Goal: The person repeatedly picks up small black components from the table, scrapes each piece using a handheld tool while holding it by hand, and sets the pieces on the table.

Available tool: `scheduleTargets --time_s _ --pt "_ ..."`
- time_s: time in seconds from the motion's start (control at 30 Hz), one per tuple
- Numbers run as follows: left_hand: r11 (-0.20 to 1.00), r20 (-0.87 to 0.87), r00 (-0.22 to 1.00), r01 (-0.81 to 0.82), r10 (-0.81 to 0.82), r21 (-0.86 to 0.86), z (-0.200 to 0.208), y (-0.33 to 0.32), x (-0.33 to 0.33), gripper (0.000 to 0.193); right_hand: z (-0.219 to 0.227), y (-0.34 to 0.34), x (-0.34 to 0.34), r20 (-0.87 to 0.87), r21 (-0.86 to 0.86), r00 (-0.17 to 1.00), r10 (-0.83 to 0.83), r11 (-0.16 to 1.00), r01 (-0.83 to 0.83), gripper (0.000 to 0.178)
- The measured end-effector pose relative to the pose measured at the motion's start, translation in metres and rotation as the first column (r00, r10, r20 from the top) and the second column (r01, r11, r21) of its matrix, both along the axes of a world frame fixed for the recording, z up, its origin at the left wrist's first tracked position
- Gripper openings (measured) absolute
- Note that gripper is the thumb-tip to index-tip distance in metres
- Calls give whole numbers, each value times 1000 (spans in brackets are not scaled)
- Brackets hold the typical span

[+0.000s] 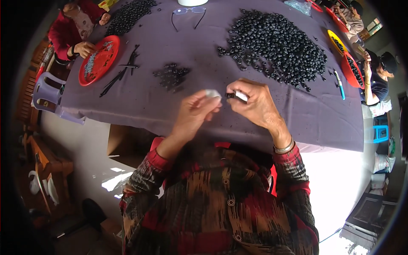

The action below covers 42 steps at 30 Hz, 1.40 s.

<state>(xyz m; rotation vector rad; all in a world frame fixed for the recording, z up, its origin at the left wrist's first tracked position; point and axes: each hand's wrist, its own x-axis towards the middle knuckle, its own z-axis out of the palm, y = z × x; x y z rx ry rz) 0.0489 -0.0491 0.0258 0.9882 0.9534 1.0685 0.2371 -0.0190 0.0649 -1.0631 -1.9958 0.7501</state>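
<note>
Both my hands are raised over the near edge of the table, close together. My left hand has its fingers bent and their tips close together. A white covering shows at its fingertips, blurred, and whatever they hold is hidden. My right hand is closed around a small black piece, which points at the left hand. Something white also shows between its fingers. Beyond my left hand lies a small heap of black ring-like parts. A far larger pile of the same parts spreads beyond my right hand.
Thin black strips lie left of the small heap, beside a red tray. Eyeglasses rest at the back. A blue-capped marker and red bowl are at right. Other people sit around the purple-clothed table.
</note>
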Motion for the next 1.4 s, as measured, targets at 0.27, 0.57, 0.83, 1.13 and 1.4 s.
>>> scheduleTargets --time_s 0.27,0.57,0.83,1.13,1.4 --pt "990 278 950 136 -140 33 -3 -6 1 14 5 -18 -9 -123 5 984 128 992 -128 26" --pt "977 577 795 212 -187 24 -7 -5 3 11 8 -32 -2 -189 -71 979 74 994 -89 21" --pt "977 643 749 214 -163 -2 -5 -7 5 10 1 -41 9 -31 -43 997 66 997 -67 14" --pt "970 670 719 244 -183 3 -12 -9 7 12 -5 -41 1 -62 129 994 87 989 -78 13" --pt "970 661 727 245 -186 3 -12 -10 7 12 -7 -41 -2 -147 61 986 81 995 -73 11"
